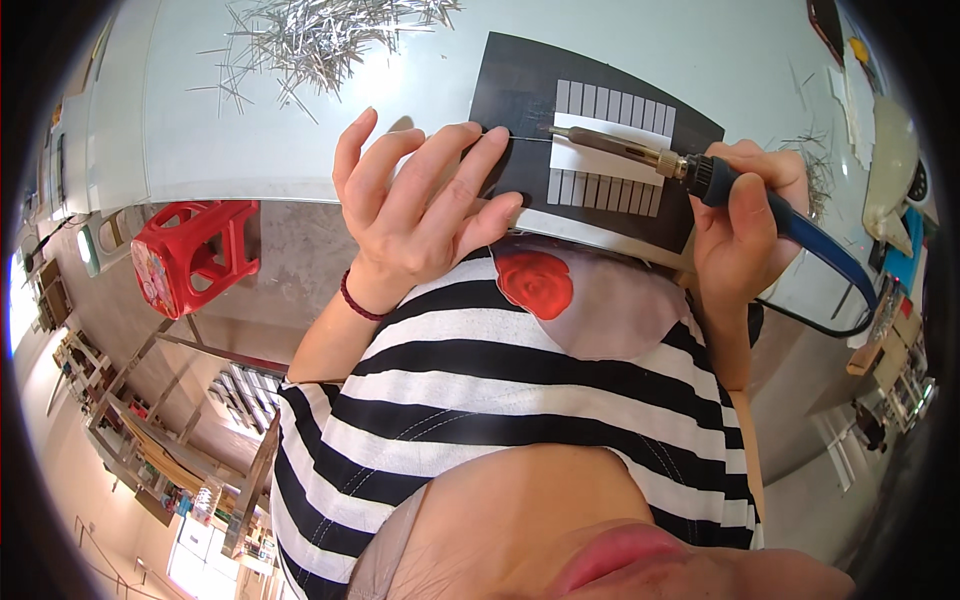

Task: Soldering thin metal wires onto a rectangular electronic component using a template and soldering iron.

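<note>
My right hand (745, 225) grips the blue handle of a soldering iron (640, 153). Its metal tip points left over a black board (515, 85) and is close to a thin silvery wire (530, 139). A white band (590, 160) crosses the board between two rows of grey bars. My left hand (425, 200) is open, fingers spread, its index and middle fingertips resting at the board's left edge by the wire's end. The thumb touches or hovers over the lower left part of the board; I cannot tell which.
Loose thin metal strips (320, 40) lie heaped on the pale table (220, 150) at far left, with more strips (815, 165) at right. The iron's cord (845, 265) loops beside my right hand. A red stool (195, 250) stands left below the table edge.
</note>
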The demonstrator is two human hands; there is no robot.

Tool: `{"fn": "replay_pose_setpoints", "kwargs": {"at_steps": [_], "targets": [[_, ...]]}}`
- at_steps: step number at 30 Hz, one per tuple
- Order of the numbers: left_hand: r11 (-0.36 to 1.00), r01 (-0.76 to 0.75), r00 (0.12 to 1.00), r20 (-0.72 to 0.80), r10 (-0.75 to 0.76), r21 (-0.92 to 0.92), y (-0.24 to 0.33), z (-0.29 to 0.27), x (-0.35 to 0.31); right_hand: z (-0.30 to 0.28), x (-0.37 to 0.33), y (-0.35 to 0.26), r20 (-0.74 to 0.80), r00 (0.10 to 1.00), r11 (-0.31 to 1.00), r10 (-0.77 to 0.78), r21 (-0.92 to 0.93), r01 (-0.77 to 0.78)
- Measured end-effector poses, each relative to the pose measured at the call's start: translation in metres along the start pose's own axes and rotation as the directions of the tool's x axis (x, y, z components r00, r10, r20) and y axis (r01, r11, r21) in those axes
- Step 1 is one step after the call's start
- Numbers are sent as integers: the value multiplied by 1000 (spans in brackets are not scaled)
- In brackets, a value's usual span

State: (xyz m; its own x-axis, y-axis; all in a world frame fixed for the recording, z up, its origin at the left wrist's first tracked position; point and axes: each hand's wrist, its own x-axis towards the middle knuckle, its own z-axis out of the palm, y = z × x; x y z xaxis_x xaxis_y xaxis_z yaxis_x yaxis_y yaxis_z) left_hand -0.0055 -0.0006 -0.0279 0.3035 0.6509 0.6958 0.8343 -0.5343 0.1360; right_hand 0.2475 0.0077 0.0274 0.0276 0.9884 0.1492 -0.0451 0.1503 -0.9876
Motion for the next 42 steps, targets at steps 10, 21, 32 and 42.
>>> {"fn": "replay_pose_setpoints", "kwargs": {"at_steps": [10,21,32,42], "targets": [[1000,1,1000,3,-1,8,1,4,0,3,11,12,126,931,937,-342,-29,348],[998,-47,997,55,45,35,-1,2,1,-3,16,11,190,923,932,-334,-80,354],[997,-55,997,49,53,48,-2,5,2,1,18,10,188,928,935,-323,-92,344],[997,-51,997,53,48,56,-1,5,3,4,17,3,222,931,913,-290,-227,339]]}}
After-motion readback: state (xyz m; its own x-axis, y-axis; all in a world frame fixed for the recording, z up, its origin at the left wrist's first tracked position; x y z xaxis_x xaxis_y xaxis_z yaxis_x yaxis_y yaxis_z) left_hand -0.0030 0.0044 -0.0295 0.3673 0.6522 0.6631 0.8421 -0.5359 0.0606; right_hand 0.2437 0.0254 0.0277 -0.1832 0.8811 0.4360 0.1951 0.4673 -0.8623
